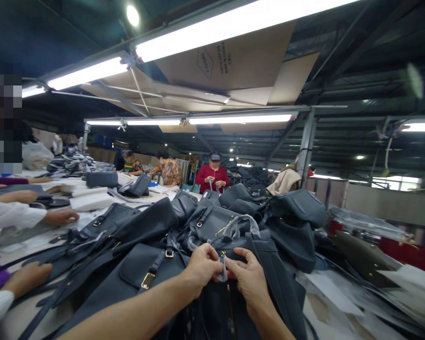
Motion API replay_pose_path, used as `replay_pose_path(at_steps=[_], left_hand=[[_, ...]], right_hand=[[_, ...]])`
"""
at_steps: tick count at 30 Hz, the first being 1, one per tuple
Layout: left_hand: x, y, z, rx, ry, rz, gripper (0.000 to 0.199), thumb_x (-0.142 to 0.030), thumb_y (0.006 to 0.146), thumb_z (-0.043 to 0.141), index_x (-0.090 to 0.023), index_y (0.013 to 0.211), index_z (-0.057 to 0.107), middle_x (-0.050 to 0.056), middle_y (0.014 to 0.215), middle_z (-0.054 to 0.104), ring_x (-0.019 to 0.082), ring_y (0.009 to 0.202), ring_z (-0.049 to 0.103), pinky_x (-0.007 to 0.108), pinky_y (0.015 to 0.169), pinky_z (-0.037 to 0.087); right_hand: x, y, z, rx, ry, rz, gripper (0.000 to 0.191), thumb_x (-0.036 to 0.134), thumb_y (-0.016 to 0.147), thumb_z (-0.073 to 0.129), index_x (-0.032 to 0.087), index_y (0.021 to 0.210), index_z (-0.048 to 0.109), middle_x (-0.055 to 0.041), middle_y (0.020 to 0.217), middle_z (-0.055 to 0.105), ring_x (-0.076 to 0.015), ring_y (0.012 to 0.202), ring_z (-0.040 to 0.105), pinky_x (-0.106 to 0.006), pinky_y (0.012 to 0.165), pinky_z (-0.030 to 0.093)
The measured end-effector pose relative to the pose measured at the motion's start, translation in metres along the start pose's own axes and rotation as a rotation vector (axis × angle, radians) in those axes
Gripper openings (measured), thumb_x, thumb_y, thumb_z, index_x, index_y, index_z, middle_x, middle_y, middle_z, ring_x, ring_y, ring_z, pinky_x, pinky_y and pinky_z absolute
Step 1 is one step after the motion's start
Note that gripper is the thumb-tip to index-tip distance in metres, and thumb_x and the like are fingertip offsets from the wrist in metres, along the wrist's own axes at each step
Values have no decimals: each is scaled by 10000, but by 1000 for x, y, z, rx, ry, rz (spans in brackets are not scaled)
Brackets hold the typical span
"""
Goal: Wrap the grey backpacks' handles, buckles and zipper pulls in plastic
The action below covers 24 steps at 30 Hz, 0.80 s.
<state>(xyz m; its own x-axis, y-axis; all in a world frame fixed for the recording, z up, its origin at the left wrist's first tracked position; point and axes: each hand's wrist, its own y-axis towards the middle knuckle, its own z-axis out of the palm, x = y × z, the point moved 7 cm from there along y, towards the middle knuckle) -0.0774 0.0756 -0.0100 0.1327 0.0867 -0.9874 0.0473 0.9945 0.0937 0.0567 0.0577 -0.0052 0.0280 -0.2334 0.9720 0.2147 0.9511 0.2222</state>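
Left grip, right grip on clear plastic; dark bags heaped around.

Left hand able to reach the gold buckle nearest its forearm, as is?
Likely yes: the gold buckle shows uncovered beside the left forearm, though the left hand is busy at the clear plastic.

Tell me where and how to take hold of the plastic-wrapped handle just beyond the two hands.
Take the top of the plastic-wrapped handle, ideally from above: its curve arches up and no bag lies over it. The near side looks worse, since the left hand and right hand are right in front of it.
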Motion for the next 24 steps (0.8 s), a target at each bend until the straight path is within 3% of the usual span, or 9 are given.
replay_pose_path(at_steps=[3, 7, 11, 14, 17, 20, 24], left_hand=[[1, 1, 0, -16, -31, -1, 320, 42, 563, 651, -181, 702, 468, -114, 459, 484, 65, 377, 475, 152, 385, 385], [2, -4, -1, -14, -97, -76, 400, 67, 550, 626, -184, 827, 482, -116, 507, 521, 75, 406, 508, 166, 437, 439], [6, -17, 1, 104, -164, -291, 229, 4, 623, 549, -107, 821, 575, 44, 692, 677, 136, 589, 663, 225, 568, 548], [9, -22, 3, 211, -183, -408, 225, 6, 624, 521, -57, 808, 634, 125, 757, 713, 155, 630, 696, 226, 590, 560], [10, -17, 5, 233, -185, -411, 204, 4, 639, 562, -74, 811, 638, 100, 726, 711, 160, 635, 703, 223, 590, 562], [13, -12, 8, 234, -173, -411, 105, -107, 693, 651, -83, 793, 631, 106, 713, 706, 177, 625, 702, 243, 579, 564], [17, -10, 8, 197, -128, -403, 215, -296, 730, 691, -102, 772, 608, 104, 685, 696, 183, 604, 691, 258, 560, 556]], right_hand=[[-3, 5, 2, -25, -33, -20, 541, 341, 550, 740, 178, 1006, 500, 28, 550, 681, -199, 517, 651, -267, 528, 471], [-4, 9, 2, -84, -66, -19, 503, 269, 546, 705, 186, 1000, 506, 36, 551, 678, -202, 530, 643, -276, 533, 462], [-1, 6, 1, -111, -31, 13, 467, 272, 575, 658, 184, 1006, 501, 87, 468, 576, -163, 467, 567, -261, 489, 436], [1, 3, -3, -116, -9, 30, 475, 275, 567, 665, 180, 1005, 507, 112, 434, 514, -146, 424, 519, -247, 449, 395], [2, 3, -4, -105, 0, 16, 501, 265, 545, 672, 176, 1010, 506, 99, 460, 548, -145, 435, 526, -241, 449, 386], [4, 3, -3, -86, 8, -1, 515, 263, 533, 652, 169, 1013, 491, 80, 483, 588, -149, 452, 541, -243, 463, 404], [6, 2, 0, -68, 21, -3, 510, 253, 522, 626, 173, 1003, 474, 63, 489, 615, -157, 455, 554, -242, 457, 410]])
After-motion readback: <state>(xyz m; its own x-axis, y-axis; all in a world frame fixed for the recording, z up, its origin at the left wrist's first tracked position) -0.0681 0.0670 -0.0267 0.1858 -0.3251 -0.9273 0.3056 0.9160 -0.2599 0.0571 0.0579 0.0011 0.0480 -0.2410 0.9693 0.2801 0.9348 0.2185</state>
